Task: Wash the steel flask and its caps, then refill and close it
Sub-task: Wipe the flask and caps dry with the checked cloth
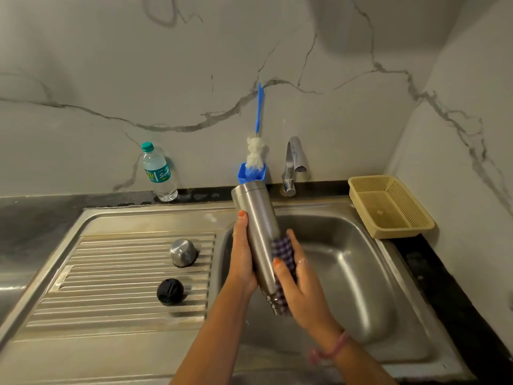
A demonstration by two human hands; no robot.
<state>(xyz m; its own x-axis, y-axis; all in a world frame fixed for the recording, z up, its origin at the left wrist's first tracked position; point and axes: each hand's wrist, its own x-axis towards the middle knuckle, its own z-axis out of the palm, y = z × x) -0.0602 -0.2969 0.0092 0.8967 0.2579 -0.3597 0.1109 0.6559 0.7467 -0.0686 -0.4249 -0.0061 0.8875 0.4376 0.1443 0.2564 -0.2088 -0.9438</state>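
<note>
Now left hand (243, 257) gripping steel flask (259, 232), right hand (298, 279) pressing scrubber (283, 254)

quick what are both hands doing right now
Left hand: closed around the steel flask.
Right hand: pressing a purple scrubber against the flask.

Two bare forearms and hands of a person, seen from above, without sleeves.

The left hand (243, 257) has orange-painted nails, clearest on the thumb, and a thin ring-like band, too small to make out, on one finger. The right hand (298, 279) also shows an orange-painted thumbnail. Around the right wrist sits a thin pink thread bracelet (337, 348), with a blurred loose end trailing off to one side. Both forearms are uncovered to the frame's lower edge.
</note>
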